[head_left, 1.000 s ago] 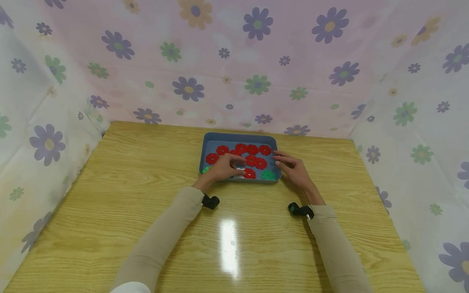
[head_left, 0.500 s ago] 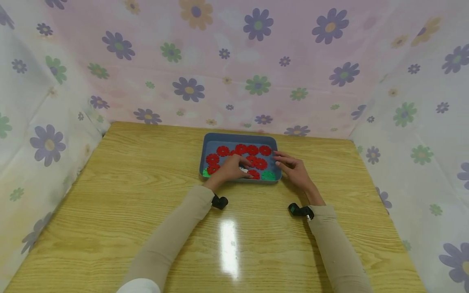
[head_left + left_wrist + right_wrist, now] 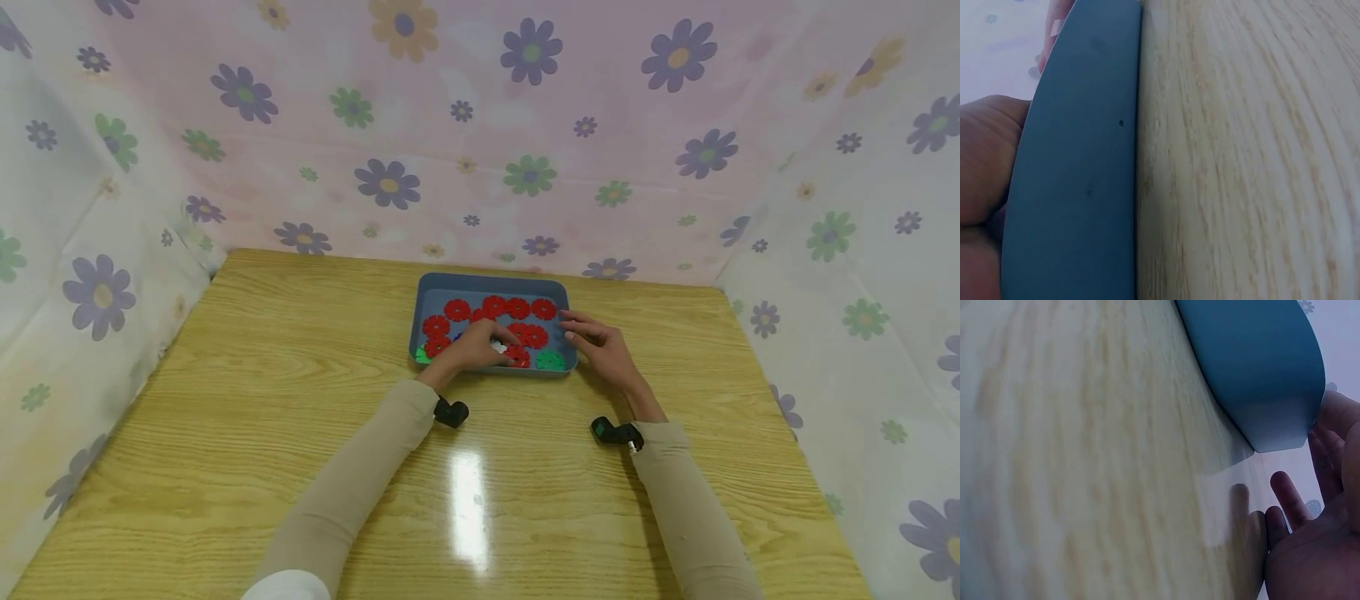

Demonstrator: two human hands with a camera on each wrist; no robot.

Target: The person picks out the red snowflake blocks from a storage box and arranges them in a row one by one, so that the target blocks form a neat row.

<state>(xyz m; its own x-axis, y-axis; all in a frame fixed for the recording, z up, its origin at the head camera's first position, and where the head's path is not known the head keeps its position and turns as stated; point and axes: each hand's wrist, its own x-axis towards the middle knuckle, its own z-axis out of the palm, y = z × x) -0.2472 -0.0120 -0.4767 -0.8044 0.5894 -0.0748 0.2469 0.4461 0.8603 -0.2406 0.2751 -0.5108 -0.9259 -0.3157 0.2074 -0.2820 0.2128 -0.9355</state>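
Note:
A shallow blue-grey tray (image 3: 491, 282) holds several notched, flower-like plastic discs, mostly red (image 3: 543, 309). My left hand (image 3: 472, 346) reaches over its front wall, thumb and fingers curved and apart. Its fingertips are at a red disc (image 3: 519, 357) near the front. A white piece (image 3: 498, 345) shows in the gap between thumb and fingers; the palm hides other pieces. In the left wrist view, part of that hand shows behind the tray wall (image 3: 1079, 150). My right hand (image 3: 600, 346) has its fingertips at the tray's right rim, its other fingers loosely spread outside the tray.
Green discs (image 3: 551, 360) lie in the front corners of the tray. It stands on a wood-grain table (image 3: 337, 350), near the back edge. A flower-print cloth (image 3: 465, 142) hangs behind and on both sides. A black wrist camera (image 3: 452, 412) sits on the left wrist.
My left hand has moved right inside the tray, uncovering a red disc at the front left. The red disc by its thumb has shifted slightly right. My right hand has stayed at the rim.

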